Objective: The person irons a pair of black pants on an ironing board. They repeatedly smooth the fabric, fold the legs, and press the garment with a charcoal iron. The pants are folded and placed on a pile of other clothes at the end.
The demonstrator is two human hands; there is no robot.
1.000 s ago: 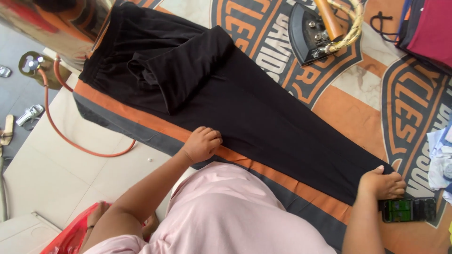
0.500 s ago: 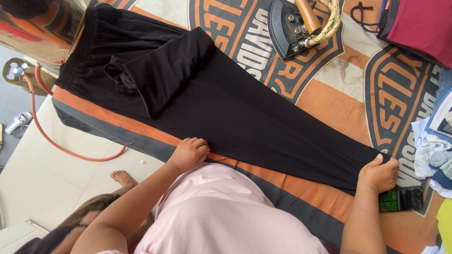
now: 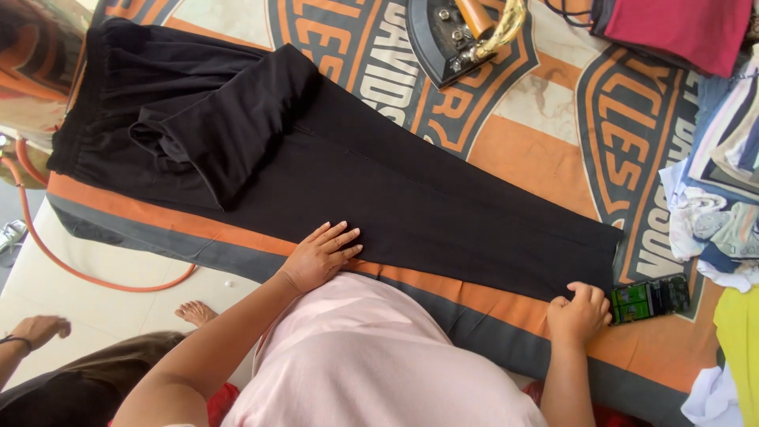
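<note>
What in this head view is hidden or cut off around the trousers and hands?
- Iron: upper part cut by the top edge.
- Right hand: fingers curled at the black trousers hem; grip unclear.
- Left hand: palm contact hidden.
- Clothes pile: cut by the right edge.

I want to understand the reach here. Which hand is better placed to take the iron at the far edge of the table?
Probably the right hand: the iron lies more to its side. But it pinches the hem of the black trousers, while the left hand rests flat on them.
</note>
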